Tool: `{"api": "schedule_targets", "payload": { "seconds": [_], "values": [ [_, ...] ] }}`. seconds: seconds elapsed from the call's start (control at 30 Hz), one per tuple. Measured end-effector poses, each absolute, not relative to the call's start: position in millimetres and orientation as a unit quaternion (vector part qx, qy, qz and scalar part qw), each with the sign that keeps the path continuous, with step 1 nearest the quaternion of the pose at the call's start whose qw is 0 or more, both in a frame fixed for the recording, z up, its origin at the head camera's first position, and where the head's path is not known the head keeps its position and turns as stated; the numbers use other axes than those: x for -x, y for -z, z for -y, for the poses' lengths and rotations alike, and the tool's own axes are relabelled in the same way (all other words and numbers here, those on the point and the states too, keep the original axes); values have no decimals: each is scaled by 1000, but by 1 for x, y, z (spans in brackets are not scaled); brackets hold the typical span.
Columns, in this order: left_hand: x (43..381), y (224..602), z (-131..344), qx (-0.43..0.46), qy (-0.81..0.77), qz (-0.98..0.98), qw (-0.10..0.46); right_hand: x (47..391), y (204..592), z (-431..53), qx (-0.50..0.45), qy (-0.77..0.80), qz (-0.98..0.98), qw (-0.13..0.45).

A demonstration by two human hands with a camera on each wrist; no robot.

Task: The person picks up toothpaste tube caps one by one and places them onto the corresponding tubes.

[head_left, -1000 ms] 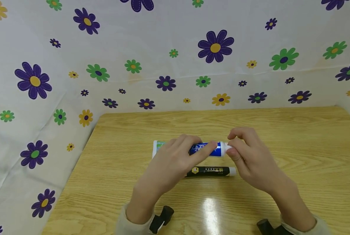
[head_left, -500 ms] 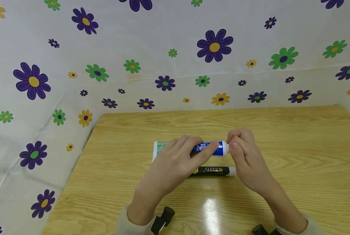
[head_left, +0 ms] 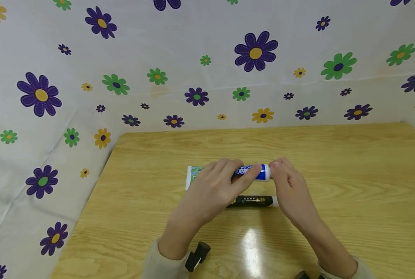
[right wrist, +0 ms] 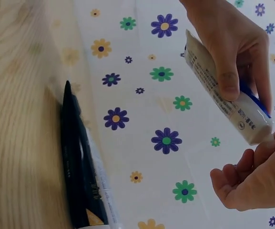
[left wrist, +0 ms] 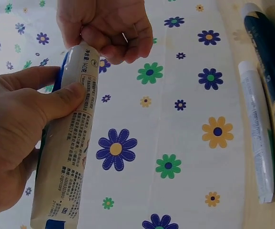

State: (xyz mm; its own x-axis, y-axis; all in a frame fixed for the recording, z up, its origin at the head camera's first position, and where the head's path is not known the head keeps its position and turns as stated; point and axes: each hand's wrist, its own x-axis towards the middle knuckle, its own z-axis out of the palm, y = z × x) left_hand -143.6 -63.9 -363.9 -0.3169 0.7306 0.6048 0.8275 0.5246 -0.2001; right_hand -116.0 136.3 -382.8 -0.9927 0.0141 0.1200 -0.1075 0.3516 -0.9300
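Note:
A blue, white and green toothpaste tube [head_left: 264, 173] lies crosswise in my left hand [head_left: 210, 192], its flat crimped end to the left. My left thumb presses along one side and the fingers wrap the other. Printed text covers the pale back of the tube [left wrist: 66, 143] in the left wrist view. At the tube's right end, my right hand [head_left: 292, 192] pinches the cap between thumb and curled index finger, which hide most of it. In the right wrist view the other right fingers [right wrist: 242, 164] are loosely curled below the tube's shoulder.
On the wooden table [head_left: 350, 186], nearer me, lies a black tube [head_left: 254, 201] with a white cap, partly behind my left hand. A smaller white tube [left wrist: 256, 133] lies beside it in the left wrist view. A flower-printed cloth [head_left: 179, 46] stands behind and at the left.
My right hand has turned at the cap, its thumb rolling up and over, so the cap is now more hidden. My left hand keeps its grip; the tube's cap end has risen slightly.

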Motion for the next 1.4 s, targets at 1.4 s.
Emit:
{"api": "schedule_targets", "payload": {
  "seconds": [1.4],
  "values": [
    [152,368,75,423,45,869,252,125,382,-149,-10,-668,744,17]
  ]
}}
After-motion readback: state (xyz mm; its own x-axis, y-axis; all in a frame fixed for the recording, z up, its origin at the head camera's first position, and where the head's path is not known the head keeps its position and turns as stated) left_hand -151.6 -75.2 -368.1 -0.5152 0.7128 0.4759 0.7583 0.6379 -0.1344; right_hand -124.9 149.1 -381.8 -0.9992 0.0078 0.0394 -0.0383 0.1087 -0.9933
